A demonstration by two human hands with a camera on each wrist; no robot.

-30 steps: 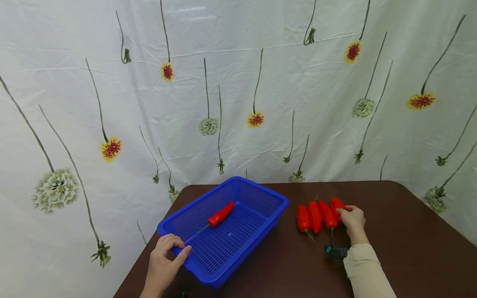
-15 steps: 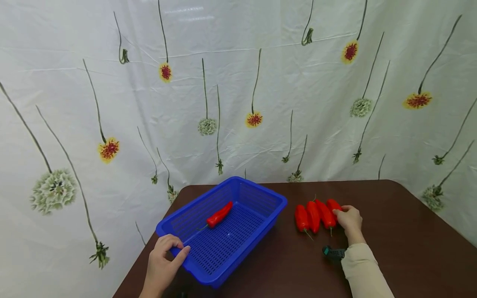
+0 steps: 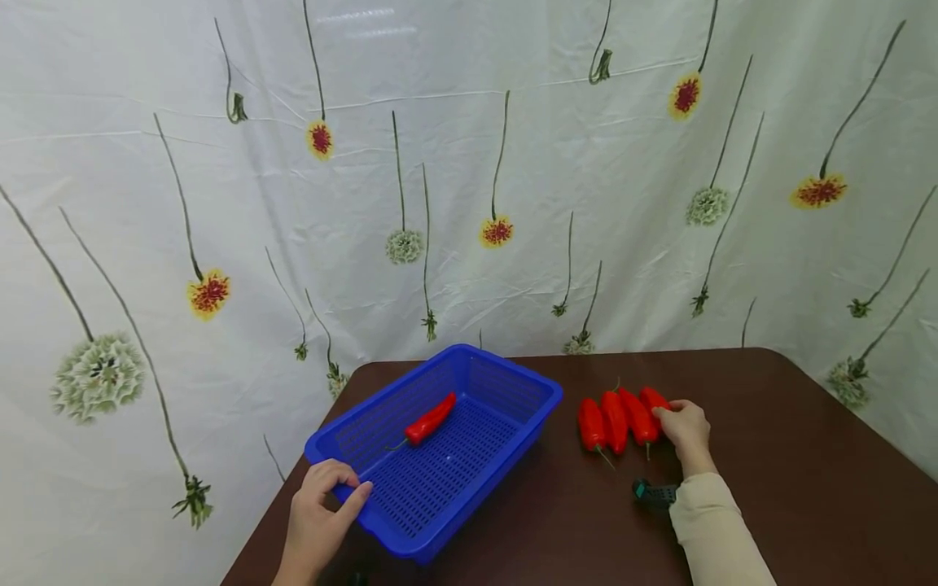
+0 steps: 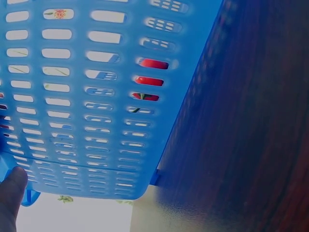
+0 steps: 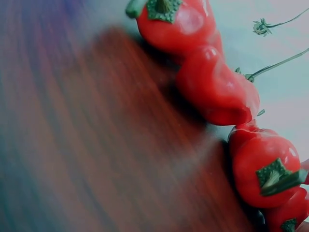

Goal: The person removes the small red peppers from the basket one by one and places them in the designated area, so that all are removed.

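My left hand grips the near left corner of a blue slotted plastic basket, its thumb over the rim. One red chili pepper with a green stem lies inside. In the left wrist view, the basket's slotted wall fills much of the picture, a fingertip against it. On the right, my right hand pinches the rightmost red chili pepper of a row, partly covering it. Three more peppers sit close to its left: one at the row's left end, two between.
The dark brown table carries everything. Behind its far edge hangs a pale flower-printed cloth. A small black wrist camera sticks out beside the right sleeve, over the tabletop.
The right hand and the rightmost pepper have shifted slightly left towards the other peppers, and that pepper lies more slanted. The left hand keeps its grip on the basket.
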